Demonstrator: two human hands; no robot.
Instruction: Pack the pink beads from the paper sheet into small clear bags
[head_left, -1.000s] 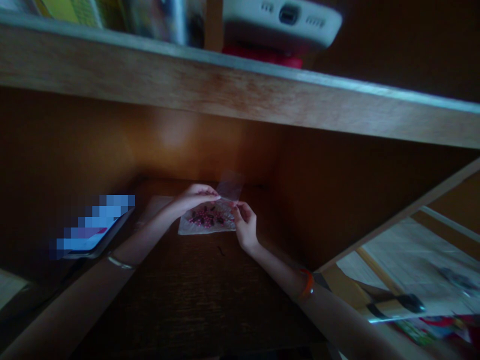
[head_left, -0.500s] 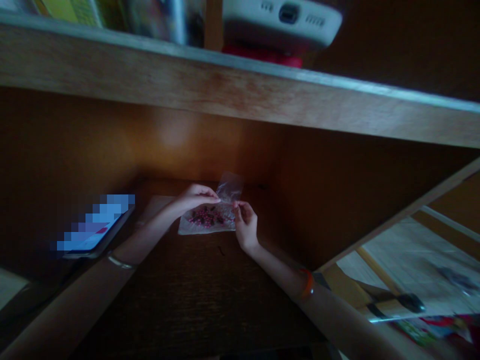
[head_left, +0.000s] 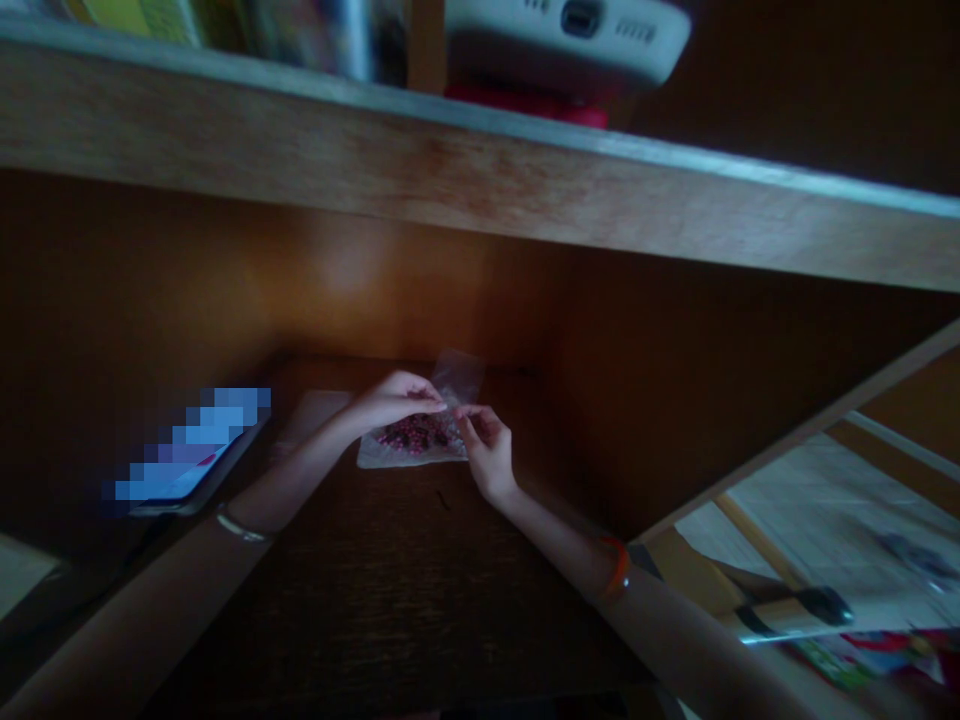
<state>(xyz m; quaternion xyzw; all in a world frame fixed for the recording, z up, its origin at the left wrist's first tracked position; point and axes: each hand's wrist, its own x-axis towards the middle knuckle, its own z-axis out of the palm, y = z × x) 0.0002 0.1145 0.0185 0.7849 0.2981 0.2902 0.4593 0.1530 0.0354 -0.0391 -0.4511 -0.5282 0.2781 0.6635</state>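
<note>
A clear plastic bag lies on the dark desk, with pink beads and some darker pieces gathered in its lower part. A white backing shows beneath them. My left hand comes from the left, its fingertips pinching the bag's upper part. My right hand faces it from the right, with its fingertips on the same plastic. Only a small gap separates the two hands. A thin bracelet circles my left wrist and an orange band circles my right.
A smartphone with a pixelated screen lies left of my left arm on the dark wooden desk. A wooden shelf board crosses overhead, holding a white device and books. A wooden slat runs along the right.
My hands have moved closer together. The right fingertips have shifted left toward the left hand, and the bag's upper flap now stands lower and more crumpled.
</note>
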